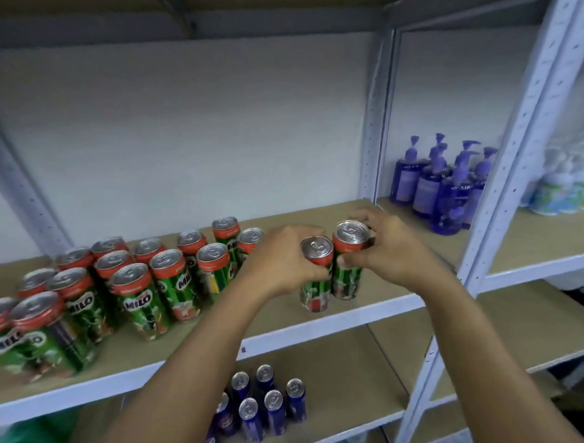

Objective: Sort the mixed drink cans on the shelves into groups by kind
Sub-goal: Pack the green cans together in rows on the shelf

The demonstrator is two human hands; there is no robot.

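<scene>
Two green Milo cans with red rims stand side by side near the front edge of the middle shelf [373,312]. My left hand [279,261] grips the nearer can [316,289]. My right hand [388,249] grips the farther can [348,277]. To the left, several more green Milo cans [140,281] stand in a loose group along the same shelf. On the shelf below, several blue cans [266,404] stand together, partly hidden behind my left forearm.
Several purple pump bottles [442,187] stand on the neighbouring shelf to the right, behind a white perforated upright post [506,183]. Pale patterned packs [566,193] sit at the far right. Another shelf board runs overhead.
</scene>
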